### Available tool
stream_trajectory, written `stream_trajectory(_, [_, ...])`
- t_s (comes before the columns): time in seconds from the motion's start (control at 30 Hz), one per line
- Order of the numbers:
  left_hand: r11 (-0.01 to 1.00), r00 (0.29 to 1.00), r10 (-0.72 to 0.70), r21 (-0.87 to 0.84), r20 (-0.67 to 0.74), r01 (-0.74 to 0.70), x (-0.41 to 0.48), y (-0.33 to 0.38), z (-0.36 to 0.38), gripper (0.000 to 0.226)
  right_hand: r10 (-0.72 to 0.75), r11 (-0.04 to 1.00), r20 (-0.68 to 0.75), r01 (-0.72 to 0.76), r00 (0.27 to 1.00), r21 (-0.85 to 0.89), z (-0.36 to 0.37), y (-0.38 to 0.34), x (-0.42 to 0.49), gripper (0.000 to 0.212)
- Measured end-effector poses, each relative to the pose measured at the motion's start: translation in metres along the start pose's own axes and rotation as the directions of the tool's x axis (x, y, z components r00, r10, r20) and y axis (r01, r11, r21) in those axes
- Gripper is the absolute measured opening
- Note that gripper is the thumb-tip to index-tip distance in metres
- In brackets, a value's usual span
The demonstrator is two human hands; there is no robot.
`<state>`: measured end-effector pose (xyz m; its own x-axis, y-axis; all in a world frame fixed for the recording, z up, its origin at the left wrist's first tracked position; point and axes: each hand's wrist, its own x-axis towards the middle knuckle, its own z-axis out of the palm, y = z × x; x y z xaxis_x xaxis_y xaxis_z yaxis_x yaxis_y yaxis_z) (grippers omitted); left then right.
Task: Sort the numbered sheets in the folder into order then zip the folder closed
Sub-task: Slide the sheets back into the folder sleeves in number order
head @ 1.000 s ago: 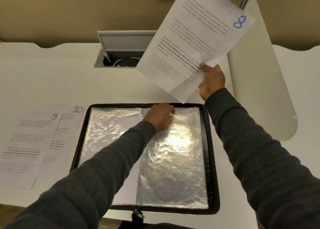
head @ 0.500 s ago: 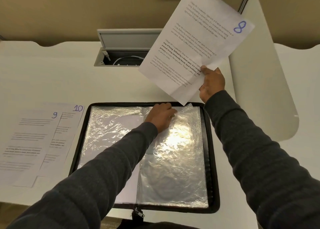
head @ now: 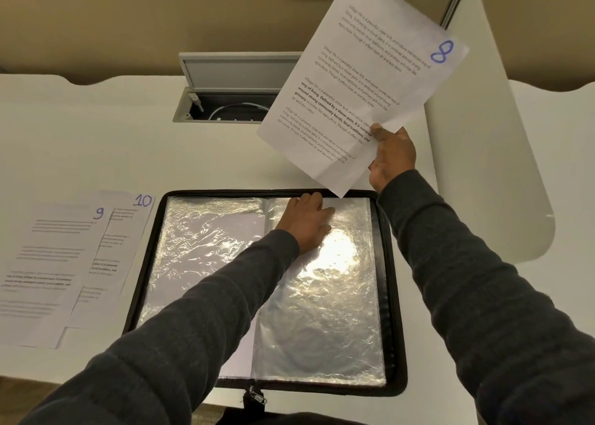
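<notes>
Right hand (head: pixel 391 157) grips sheet 8 (head: pixel 363 83) above open folder (head: pixel 397 295); left hand (head: pixel 306 221) touches sleeve top (head: pixel 351 205).

Raised sheet (head: pixel 360 83), upper right: handwritten blue "8", printed paragraphs starting "Village life is a peaceful, close-knit" | top flat sheet (head: pixel 48 263), left: "9" | sheet beneath (head: pixel 128 231): "10"

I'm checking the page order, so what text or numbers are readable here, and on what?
"8", blue handwriting: white printed sheet in the right hand.
"Village life is a peaceful, close-knit, and nature connected way of living": printed on that sheet.
"9", blue handwriting: top white sheet lying on the white table.
"10", blue handwriting: lower white sheet beneath it.
Print on those two sheets: too blurred to read.
</notes>
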<state>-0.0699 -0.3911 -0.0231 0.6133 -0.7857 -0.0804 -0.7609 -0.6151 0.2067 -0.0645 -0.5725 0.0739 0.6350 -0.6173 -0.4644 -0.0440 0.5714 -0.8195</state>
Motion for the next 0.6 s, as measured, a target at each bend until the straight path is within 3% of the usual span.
stream_trajectory(0.13, [1.000,0.999,-0.014,-0.004,0.038,0.014,0.001,0.004,0.000,0.044,0.004,1.000,0.004,-0.004,1.000,0.011,-0.003,0.002,0.003,0.015])
stream_trajectory(0.3, [0.996,0.998,-0.018,-0.089,-0.057,0.013,0.005,0.004,-0.003,0.023,-0.004,1.000,-0.003,0.004,1.000,-0.003,-0.005,0.003,0.006,0.014])
stream_trajectory(0.6, [0.985,0.969,-0.089,-0.166,-0.230,0.051,-0.002,0.004,-0.010,0.009,0.024,1.000,0.041,-0.024,0.999,-0.011,-0.003,0.027,0.007,0.015])
